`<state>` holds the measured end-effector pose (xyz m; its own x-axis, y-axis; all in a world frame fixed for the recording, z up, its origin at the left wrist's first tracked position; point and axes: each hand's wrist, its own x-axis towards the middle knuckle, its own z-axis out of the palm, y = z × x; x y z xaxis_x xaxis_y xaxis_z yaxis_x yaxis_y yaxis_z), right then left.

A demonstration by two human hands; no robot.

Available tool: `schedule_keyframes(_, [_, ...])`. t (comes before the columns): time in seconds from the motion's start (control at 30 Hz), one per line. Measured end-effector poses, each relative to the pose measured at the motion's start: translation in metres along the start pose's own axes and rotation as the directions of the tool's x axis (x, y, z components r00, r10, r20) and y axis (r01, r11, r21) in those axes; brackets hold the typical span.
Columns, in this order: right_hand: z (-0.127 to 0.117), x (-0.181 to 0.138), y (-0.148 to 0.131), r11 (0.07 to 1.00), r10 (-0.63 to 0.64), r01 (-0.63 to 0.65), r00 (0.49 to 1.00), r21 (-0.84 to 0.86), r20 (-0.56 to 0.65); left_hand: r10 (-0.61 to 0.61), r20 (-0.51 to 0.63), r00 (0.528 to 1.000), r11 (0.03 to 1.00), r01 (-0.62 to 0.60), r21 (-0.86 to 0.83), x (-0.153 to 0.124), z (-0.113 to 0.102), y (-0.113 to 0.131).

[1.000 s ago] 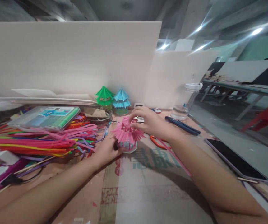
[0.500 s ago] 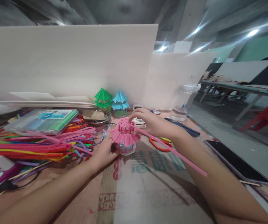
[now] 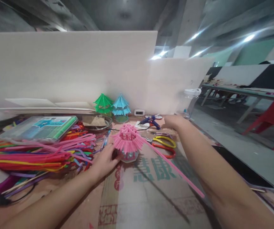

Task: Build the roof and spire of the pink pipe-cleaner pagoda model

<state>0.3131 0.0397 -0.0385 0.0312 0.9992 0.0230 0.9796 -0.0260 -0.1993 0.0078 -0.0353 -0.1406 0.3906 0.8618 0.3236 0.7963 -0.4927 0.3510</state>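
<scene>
A pink pagoda-shaped model (image 3: pixel 128 141) made of pipe cleaners stands on the cardboard-covered table (image 3: pixel 151 197). My left hand (image 3: pixel 105 160) grips its base from the left, fingers wrapped round it. A long pink pipe cleaner (image 3: pixel 172 168) sticks out of the model's top and slants down to the right, free of any hand. My right hand (image 3: pixel 173 121) is stretched forward, just right of a blue glue gun (image 3: pixel 150 121). Its fingers are hidden behind the back of the hand.
A heap of coloured pipe cleaners (image 3: pixel 37 154) and a clear plastic box (image 3: pixel 39 127) lie at the left. Green (image 3: pixel 103 103) and blue (image 3: pixel 120 106) pagoda models stand by the white partition. Yellow scissors (image 3: pixel 164 141), red scissors (image 3: pixel 165 152), a clear jar (image 3: pixel 189 101) and a phone (image 3: pixel 244 173) lie to the right.
My right hand has let go of the pink pipe cleaner at the model's top and reached forward to the right, beside the glue gun. My left hand stays on the base.
</scene>
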Motion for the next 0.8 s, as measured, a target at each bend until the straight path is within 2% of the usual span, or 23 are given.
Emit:
schedule_keyframes(0.1, [0.024, 0.022, 0.014, 0.998, 0.061, -0.061, 0.998, 0.007, 0.021, 0.001, 0.015, 1.000, 1.000, -0.001, -0.007, 0.000, -0.002, 0.000])
schedule_keyframes(0.23, [0.051, 0.036, 0.021, 0.993, 0.021, -0.021, 1.000, 0.117, 0.003, 0.045, 0.086, 0.995, 0.999, -0.044, -0.009, 0.006, -0.015, -0.004])
schedule_keyframes(0.4, [0.074, 0.048, 0.017, 0.964, -0.025, 0.030, 0.999, 0.266, -0.021, -0.005, 0.197, 0.980, 1.000, 0.001, 0.019, 0.013, -0.049, -0.010])
schedule_keyframes(0.57, [0.084, 0.050, 0.011, 0.938, 0.029, -0.007, 0.998, 0.347, -0.059, -0.099, 0.292, 0.951, 0.994, 0.079, 0.078, 0.011, -0.087, 0.006])
schedule_keyframes(0.67, [0.079, 0.045, 0.008, 0.919, 0.025, 0.013, 0.996, 0.395, -0.091, -0.095, 0.163, 0.982, 0.976, 0.060, 0.210, 0.008, -0.105, 0.019])
schedule_keyframes(0.73, [0.070, 0.040, 0.007, 0.903, 0.020, 0.033, 0.993, 0.428, -0.119, -0.034, 0.064, 0.997, 0.961, 0.015, 0.277, 0.010, -0.114, 0.028])
schedule_keyframes(0.8, [0.059, 0.034, 0.006, 0.885, 0.020, 0.050, 0.989, 0.463, -0.145, 0.027, 0.013, 1.000, 0.956, -0.030, 0.293, 0.017, -0.123, 0.038])
